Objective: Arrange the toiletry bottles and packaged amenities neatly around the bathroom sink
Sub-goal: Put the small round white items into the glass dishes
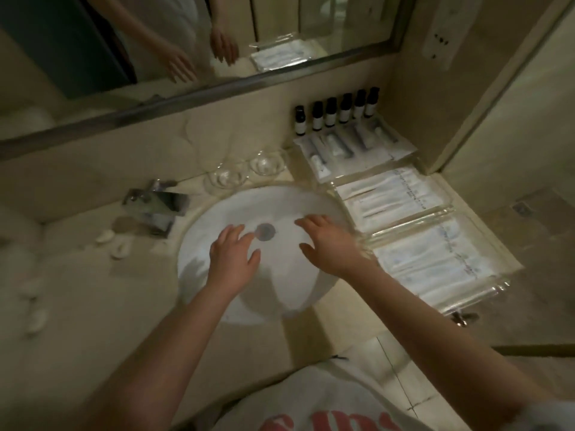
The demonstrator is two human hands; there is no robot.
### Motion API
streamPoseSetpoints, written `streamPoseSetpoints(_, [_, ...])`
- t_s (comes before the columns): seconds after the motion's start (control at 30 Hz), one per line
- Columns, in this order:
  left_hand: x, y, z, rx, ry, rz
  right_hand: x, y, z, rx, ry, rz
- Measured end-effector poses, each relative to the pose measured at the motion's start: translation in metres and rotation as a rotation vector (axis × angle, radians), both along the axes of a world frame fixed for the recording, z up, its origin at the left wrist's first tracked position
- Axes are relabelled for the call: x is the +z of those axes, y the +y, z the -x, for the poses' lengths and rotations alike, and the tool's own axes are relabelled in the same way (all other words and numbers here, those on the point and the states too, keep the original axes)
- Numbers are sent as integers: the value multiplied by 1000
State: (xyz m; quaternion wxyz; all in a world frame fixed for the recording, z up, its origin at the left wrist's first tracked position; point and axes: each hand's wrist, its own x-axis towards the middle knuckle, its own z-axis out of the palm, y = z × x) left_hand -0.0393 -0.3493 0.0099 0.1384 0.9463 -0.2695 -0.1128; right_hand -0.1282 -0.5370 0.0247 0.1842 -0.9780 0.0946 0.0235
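Six dark toiletry bottles [339, 112] with pale labels stand in a row against the back wall, behind and to the right of the sink [199, 231]; their print is too blurred to read. In front of them, along the sink's right side, white packaged amenities [395, 194] lie flat in clear trays [435, 213], their contents hard to make out. Over the sink's basin the left hand [231, 253] and right hand [329, 244] hover with fingers spread, holding nothing. Two glasses [227, 178] sit behind the sink. A faucet [155, 206] stands at its left, near small white items [115, 244] too smeared to identify.
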Motion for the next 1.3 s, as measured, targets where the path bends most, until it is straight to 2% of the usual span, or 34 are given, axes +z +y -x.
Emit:
streamPoseSetpoints(0.37, [-18,202,-63,376,191,-212,-6,174,-130,440,291,-47])
streamPoseSetpoints(0.53, [-17,281,-95,529,237,-265,-15,244,-189,590,367,25])
streamPoseSetpoints(0.73, [-20,342,-112,716,135,-334,-31,304,-246,593,338,151])
streamPoseSetpoints(0.93, [-40,351,-119,714,215,-349,-59,338,-276,499,317,247])
streamPoseSetpoints(1.13, [-49,352,-126,689,202,-407,-76,335,-285,461,279,36])
streamPoseSetpoints(1.3, [-41,346,-124,729,208,-175,-61,321,-277,449,221,-127])
